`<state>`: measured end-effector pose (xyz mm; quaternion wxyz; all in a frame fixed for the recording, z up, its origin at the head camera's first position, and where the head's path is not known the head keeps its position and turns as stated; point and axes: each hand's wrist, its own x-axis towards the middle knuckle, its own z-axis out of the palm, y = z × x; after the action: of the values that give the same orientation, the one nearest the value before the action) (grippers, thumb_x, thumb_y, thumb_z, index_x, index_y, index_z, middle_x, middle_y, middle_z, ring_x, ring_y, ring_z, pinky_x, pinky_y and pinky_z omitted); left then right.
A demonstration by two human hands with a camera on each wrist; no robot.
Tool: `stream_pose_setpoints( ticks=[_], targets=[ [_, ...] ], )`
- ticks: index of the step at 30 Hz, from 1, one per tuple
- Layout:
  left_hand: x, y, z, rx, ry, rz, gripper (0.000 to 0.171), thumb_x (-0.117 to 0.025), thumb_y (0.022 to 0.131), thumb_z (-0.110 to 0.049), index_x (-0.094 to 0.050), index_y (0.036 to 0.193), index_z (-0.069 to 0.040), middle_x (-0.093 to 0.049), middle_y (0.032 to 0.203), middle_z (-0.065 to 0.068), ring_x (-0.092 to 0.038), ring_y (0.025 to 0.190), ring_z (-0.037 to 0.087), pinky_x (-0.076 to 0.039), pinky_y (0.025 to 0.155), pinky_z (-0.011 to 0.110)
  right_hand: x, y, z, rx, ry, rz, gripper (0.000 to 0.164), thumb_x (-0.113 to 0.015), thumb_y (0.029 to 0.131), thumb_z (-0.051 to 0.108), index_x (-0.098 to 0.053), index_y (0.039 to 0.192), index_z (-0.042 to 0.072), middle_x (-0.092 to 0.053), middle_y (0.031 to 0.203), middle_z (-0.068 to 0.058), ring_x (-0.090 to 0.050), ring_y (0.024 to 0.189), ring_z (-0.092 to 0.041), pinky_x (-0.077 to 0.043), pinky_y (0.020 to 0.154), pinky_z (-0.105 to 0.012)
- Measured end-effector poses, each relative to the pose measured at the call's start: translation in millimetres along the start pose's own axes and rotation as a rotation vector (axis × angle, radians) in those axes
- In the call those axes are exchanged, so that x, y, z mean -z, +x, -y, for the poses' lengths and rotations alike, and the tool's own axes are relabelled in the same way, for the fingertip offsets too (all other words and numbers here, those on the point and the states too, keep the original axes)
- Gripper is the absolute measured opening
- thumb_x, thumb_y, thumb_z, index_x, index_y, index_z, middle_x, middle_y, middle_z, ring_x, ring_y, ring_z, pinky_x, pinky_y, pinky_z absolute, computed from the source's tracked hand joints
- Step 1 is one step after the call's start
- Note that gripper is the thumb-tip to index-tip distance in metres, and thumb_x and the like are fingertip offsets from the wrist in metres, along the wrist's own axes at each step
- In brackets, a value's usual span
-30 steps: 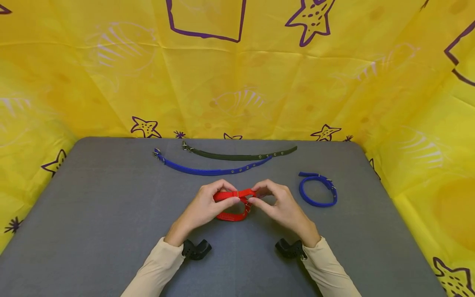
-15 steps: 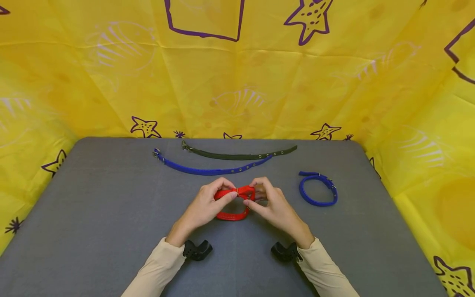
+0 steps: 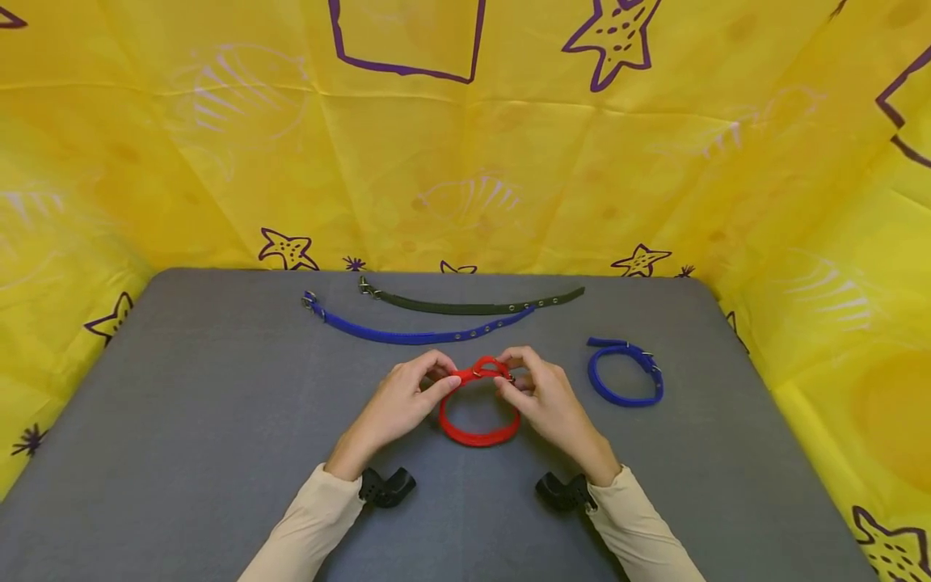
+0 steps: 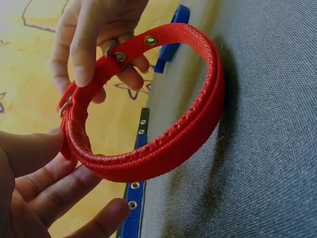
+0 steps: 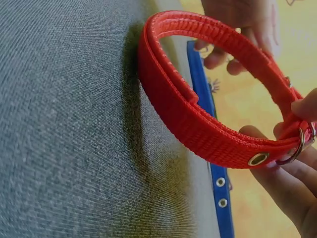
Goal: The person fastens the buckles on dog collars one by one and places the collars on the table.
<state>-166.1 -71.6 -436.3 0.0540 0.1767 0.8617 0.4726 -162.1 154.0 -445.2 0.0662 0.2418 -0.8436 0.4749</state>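
A red collar (image 3: 476, 439) with metal eyelets, a buckle and a ring is curved into a loop between my hands, just above the table. My left hand (image 3: 403, 408) pinches the strap on the loop's left side between thumb and fingers. On the opposite side, my right hand (image 3: 549, 400) pinches the collar by its buckle and ring. A small bulge of strap stands up between the two grips. In the left wrist view the collar (image 4: 163, 148) shows a stitched, padded inner face. The right wrist view shows the ring (image 5: 297, 146) beside an eyelet.
Behind the hands, a blue collar (image 3: 385, 334) and a dark green collar (image 3: 451, 307) lie stretched out, their right ends overlapping. A blue collar fastened in a loop (image 3: 624, 399) lies to the right. Yellow patterned cloth (image 3: 465, 162) rises around the grey table (image 3: 182, 404).
The red collar has opened into a wider, rounder loop and shifted slightly right. The raised strap between the hands has become a small arch. Both hands keep their pinch.
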Motion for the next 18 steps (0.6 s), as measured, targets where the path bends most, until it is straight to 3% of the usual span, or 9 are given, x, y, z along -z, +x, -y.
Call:
stream_pose_setpoints(
  ticks=[11, 18],
  targets=[
    [5.6, -1.2, 2.0, 0.056, 0.013, 0.066, 0.01, -0.058, 0.089, -0.036, -0.059, 0.09, -0.026, -0.064, 0.081, -0.007, -0.056, 0.073, 0.007, -0.044, 0.065, 0.025, 0.6, 0.6, -3.2, -0.022, -0.105, -0.044, 0.019, -0.058, 0.089, 0.007, -0.054, 0.106, 0.01, -0.065, 0.092, -0.013, -0.067, 0.068, -0.017, -0.051, 0.061, -0.021],
    [5.3, -0.8, 6.4, 0.084, 0.078, 0.114, 0.011, -0.062, 0.086, -0.035, -0.06, 0.088, -0.025, -0.062, 0.076, -0.011, -0.054, 0.069, 0.007, -0.042, 0.064, 0.025, 6.0, 1.2, -8.4, -0.096, -0.157, 0.034, 0.019, -0.061, 0.088, 0.017, -0.055, 0.105, 0.013, -0.066, 0.096, -0.002, -0.062, 0.071, -0.01, -0.049, 0.063, -0.021]
  ],
)
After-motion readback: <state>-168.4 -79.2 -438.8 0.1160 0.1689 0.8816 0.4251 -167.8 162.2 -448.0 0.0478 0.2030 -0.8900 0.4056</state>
